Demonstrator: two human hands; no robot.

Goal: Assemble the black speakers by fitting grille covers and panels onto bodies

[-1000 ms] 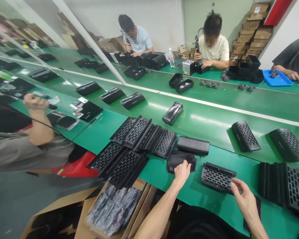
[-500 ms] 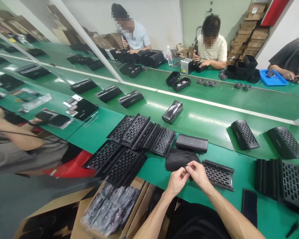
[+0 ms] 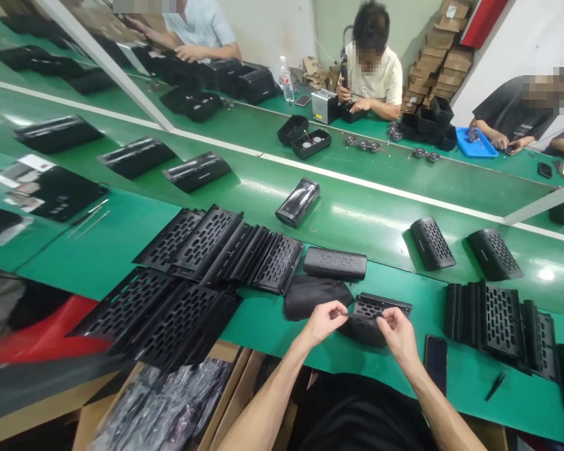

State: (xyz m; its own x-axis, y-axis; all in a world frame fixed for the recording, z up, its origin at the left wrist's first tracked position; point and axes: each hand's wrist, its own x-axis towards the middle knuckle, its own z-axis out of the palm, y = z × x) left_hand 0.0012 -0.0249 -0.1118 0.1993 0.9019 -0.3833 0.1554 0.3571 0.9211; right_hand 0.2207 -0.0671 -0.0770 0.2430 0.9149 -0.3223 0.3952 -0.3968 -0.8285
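both hands pinch a black cloth piece (image 3: 363,327), left hand (image 3: 323,321) on its left end and right hand (image 3: 397,332) on its right end, fingers closed on the fabric. stretched between them, its long axis runs left to right, over the near edge of the green table (image 3: 122,244). just beyond lies a perforated black grille (image 3: 380,305); a folded black pouch (image 3: 313,294) sits to the left.
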